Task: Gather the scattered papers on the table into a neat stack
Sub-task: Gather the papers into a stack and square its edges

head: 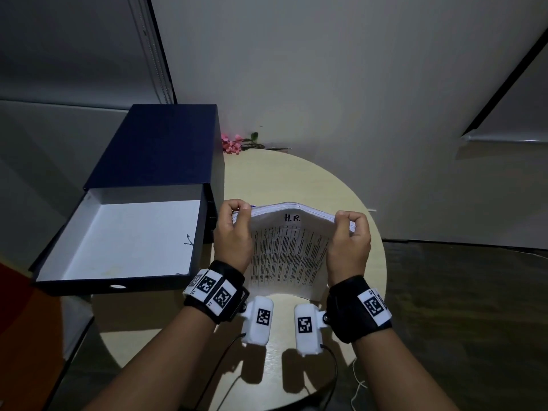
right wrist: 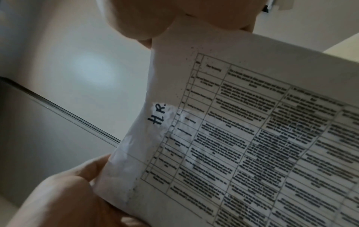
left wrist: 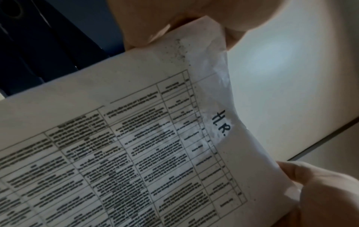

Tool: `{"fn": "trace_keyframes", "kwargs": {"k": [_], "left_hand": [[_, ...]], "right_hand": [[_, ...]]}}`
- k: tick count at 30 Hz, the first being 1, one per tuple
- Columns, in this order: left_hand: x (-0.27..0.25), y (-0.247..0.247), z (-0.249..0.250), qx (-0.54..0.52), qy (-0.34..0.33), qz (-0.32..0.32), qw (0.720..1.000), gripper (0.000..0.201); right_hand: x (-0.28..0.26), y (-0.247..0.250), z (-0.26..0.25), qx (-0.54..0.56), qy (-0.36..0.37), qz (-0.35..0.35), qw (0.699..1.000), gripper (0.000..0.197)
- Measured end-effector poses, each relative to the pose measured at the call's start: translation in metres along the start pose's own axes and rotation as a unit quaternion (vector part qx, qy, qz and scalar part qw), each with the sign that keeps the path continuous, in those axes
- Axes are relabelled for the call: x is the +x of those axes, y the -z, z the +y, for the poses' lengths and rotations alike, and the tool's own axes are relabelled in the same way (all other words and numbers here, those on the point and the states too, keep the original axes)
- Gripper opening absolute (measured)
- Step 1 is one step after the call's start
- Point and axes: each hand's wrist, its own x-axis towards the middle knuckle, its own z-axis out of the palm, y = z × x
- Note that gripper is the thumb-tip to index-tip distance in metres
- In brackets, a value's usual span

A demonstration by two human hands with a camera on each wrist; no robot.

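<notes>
The fingers of the left hand [head: 232, 232] are curled over the upper left corner of the stack of papers [head: 286, 250], with the thumb set against the printed front sheet; the corner is thus pinched. The right hand [head: 350, 243] is closed in like manner on the upper right corner, fingertips hooked over the top edge and thumb on the near face. The stack is held standing on its lower edge on the round table [head: 299, 176], between the two hands, its top bowed upward in an arch. The front sheet carries a ruled table of small print (not legible) and the handwritten mark "H.R." near the top edge, which is confirmed in both wrist views. The sheet edges along the top are seen roughly aligned, though slight fanning is noted at both corners. A black band with square printed markers is worn on each wrist, and a white camera housing is mounted below each. To the left of the table, an open dark blue box [head: 124, 241] with a white interior is observed, its lid raised behind it. At the far edge of the table, a sprig of pink flowers [head: 234, 143] is recorded.
</notes>
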Motion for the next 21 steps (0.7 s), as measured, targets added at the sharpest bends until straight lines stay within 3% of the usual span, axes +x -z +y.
{"fn": "trace_keyframes", "kwargs": {"k": [8, 13, 16, 21], "left_hand": [[0.004, 0.002, 0.002, -0.02, 0.003, -0.02, 1.0, 0.018], [-0.003, 0.015, -0.012, -0.052, 0.006, -0.13, 0.99, 0.041], [-0.009, 0.018, -0.02, 0.025, 0.021, -0.115, 0.993, 0.03], [-0.009, 0.017, -0.01, 0.072, -0.014, -0.125, 0.989, 0.021]], "right_hand": [[0.008, 0.006, 0.002, 0.041, -0.019, -0.045, 0.998, 0.011], [0.003, 0.023, 0.015, 0.054, 0.024, -0.176, 0.983, 0.037], [-0.004, 0.031, 0.031, -0.022, 0.043, -0.2, 0.979, 0.048], [-0.006, 0.031, 0.03, -0.057, 0.071, -0.203, 0.975, 0.028]]}}
